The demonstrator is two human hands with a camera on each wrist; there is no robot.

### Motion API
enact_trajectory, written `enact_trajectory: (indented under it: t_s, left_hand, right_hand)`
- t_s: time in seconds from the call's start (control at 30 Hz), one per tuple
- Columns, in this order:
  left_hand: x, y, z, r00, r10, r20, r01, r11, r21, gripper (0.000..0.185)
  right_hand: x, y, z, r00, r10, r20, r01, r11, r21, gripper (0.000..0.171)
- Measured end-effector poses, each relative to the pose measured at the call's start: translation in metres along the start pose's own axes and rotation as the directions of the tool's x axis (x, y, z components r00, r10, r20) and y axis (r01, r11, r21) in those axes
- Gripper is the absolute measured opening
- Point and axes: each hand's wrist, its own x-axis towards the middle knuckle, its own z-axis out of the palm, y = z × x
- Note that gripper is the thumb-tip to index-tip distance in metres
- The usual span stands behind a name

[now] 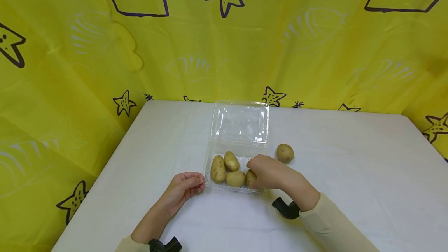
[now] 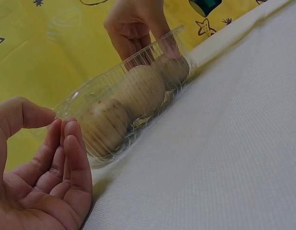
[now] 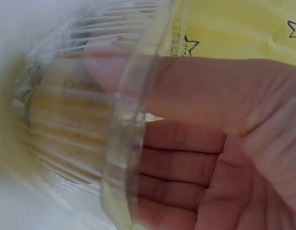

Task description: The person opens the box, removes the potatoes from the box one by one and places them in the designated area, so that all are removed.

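Head view shows a clear plastic clamshell box [image 1: 239, 143] near the middle of the white table [image 1: 350, 166], its lid [image 1: 240, 121] thrown back flat on the far side. Three pale brown, speckled potatoes [image 1: 227, 169] lie side by side in the ribbed tray, and a fourth potato [image 1: 250, 177] sits at the tray's right end under the right hand [image 1: 267, 172]. That hand's fingers curl down over the fourth potato and the tray's right edge; whether they truly pinch it, the views cannot settle, since the right wrist view shows only a thumb and fingers blurred behind the ribbed plastic wall. A loose potato [image 1: 285, 153] lies on the table just right of the box, apart from it. The left hand [image 1: 183, 189] rests on the table just left of the tray, fingers loosely bent, holding nothing; the left wrist view shows its fingertips [image 2: 73, 139] beside the tray's end. No readable label appears on the box. Both forearms are cut off at the near edge.
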Motion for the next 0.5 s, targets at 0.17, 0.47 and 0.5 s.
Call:
enact_trajectory:
  t_s: [0.17, 0.47, 0.5]
  left_hand:
    - [-0.0014, 0.0007, -0.0002, 1.0, 0.006, -0.002, -0.006, 1.0, 0.006, 0.009]
    - [-0.0011, 0.0003, -0.0003, 1.0, 0.0, -0.008, 0.0, 1.0, 0.012, 0.009]
    - [-0.0009, 0.0003, -0.0002, 1.0, 0.0, -0.006, 0.0, 1.0, 0.01, 0.009]
  right_hand:
    - [0.0019, -0.0019, 0.0004, 1.0, -0.018, -0.01, 0.018, 1.0, 0.014, 0.029]
    - [0.0036, -0.0024, 0.0062, 0.999, -0.029, -0.026, 0.028, 0.998, -0.06, 0.033]
    - [0.0037, -0.0024, 0.0068, 0.999, -0.028, -0.03, 0.026, 0.997, -0.07, 0.033]
